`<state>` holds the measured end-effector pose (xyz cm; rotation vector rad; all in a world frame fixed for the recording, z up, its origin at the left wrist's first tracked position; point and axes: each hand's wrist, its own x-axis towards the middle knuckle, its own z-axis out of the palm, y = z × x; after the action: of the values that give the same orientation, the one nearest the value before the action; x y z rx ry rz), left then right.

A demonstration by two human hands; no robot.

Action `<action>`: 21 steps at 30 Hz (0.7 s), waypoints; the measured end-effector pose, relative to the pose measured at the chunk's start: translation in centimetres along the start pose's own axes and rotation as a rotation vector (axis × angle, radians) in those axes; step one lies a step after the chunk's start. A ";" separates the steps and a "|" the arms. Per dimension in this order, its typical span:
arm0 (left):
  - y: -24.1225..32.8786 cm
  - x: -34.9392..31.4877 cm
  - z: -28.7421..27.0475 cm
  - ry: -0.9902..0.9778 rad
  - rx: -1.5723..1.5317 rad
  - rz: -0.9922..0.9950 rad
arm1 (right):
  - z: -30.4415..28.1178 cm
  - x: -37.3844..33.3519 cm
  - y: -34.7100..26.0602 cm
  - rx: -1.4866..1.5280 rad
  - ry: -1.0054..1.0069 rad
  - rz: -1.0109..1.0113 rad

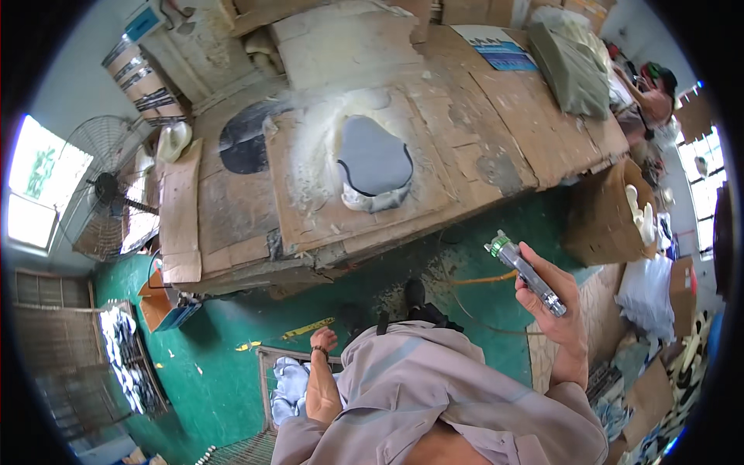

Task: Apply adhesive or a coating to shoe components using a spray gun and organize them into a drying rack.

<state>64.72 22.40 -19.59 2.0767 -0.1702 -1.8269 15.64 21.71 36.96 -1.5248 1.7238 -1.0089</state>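
Observation:
A silver spray gun (530, 273) with a green ring at its nozzle end is gripped in my right hand (559, 298), held up in front of the bench's near edge. Its nozzle points toward the bench. My left hand (324, 339) hangs low beside my body, fingers curled in, with nothing visible in it. On the bench lies a grey, saddle-shaped padded piece (374, 153) with black edging, resting on a whitish form (377, 201). Pale residue coats the cardboard (306, 190) around it. Neither hand touches the piece.
Cardboard covers the bench (496, 116). A large fan (105, 186) stands at left. Grey-blue pieces (288, 384) fill a rack beside my left arm. A tall carton (608, 213) stands at right. An orange hose (484, 280) runs toward my right hand. Another person (655, 101) sits far right.

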 end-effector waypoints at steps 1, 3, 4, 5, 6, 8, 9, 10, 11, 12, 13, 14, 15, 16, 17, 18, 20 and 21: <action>-1.2 0.4 -0.7 -0.034 -0.028 -0.002 | -0.2 0.1 -0.6 -0.049 -0.011 -0.059; -4.0 0.8 -2.4 -0.111 -0.005 -0.052 | -0.4 -0.2 -1.6 -0.110 -0.004 -0.040; -5.4 0.7 -3.4 -0.164 -0.124 -0.107 | -0.5 -0.5 -2.1 -0.148 0.014 -0.055; -6.4 0.9 -4.0 -0.226 -0.168 -0.140 | -0.6 -0.7 -2.5 -0.160 0.029 -0.046; -7.2 1.0 -4.5 -0.215 -0.182 -0.207 | -0.8 -0.8 -2.8 -0.156 0.045 -0.046; -8.4 1.4 -4.8 -0.245 -0.232 -0.173 | -1.1 -1.0 -3.4 -0.262 -0.010 -0.063; -8.7 1.7 -4.9 -0.246 -0.264 -0.169 | -1.2 -1.0 -3.7 -0.278 -0.067 -0.070; -8.8 1.9 -5.0 -0.267 -0.299 -0.167 | -1.2 -1.1 -3.9 -0.282 -0.086 -0.075; -8.8 2.2 -5.1 -0.302 -0.266 -0.136 | -1.1 -1.1 -4.2 -0.302 -0.097 -0.065; -8.7 2.4 -5.1 -0.385 -0.416 -0.165 | -1.1 -1.1 -4.5 -0.321 -0.110 -0.055; -8.5 2.6 -5.1 -0.472 -0.511 -0.194 | -0.9 -1.1 -4.8 -0.305 -0.069 -0.012; -8.2 2.7 -4.9 -0.544 -0.626 -0.252 | -0.8 -1.1 -5.1 -0.312 -0.060 -0.016; -7.8 2.7 -4.9 -0.646 -0.759 -0.286 | -0.7 -1.0 -5.3 -0.336 -0.074 -0.018; -7.5 2.7 -4.4 -0.734 -0.770 -0.263 | -0.5 -1.0 -5.5 -0.360 -0.087 -0.022; -7.0 2.8 -3.8 -0.433 -0.575 -0.157 | -0.5 -0.9 -5.7 -0.372 -0.172 -0.008; -6.2 2.8 -3.3 -0.042 -0.370 -0.129 | -0.2 -0.8 -5.8 -0.373 -0.198 -0.010; -4.6 2.5 -3.2 -0.113 -0.299 -0.070 | 0.4 -0.8 -6.1 -0.388 -0.144 -0.034; -3.9 2.4 -3.0 -0.070 -0.228 -0.034 | 0.7 -0.8 -6.4 -0.372 -0.138 0.032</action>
<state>67.39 25.77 -22.93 1.8716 0.0541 -1.8453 19.62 22.08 42.03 -1.7414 1.9029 -0.5712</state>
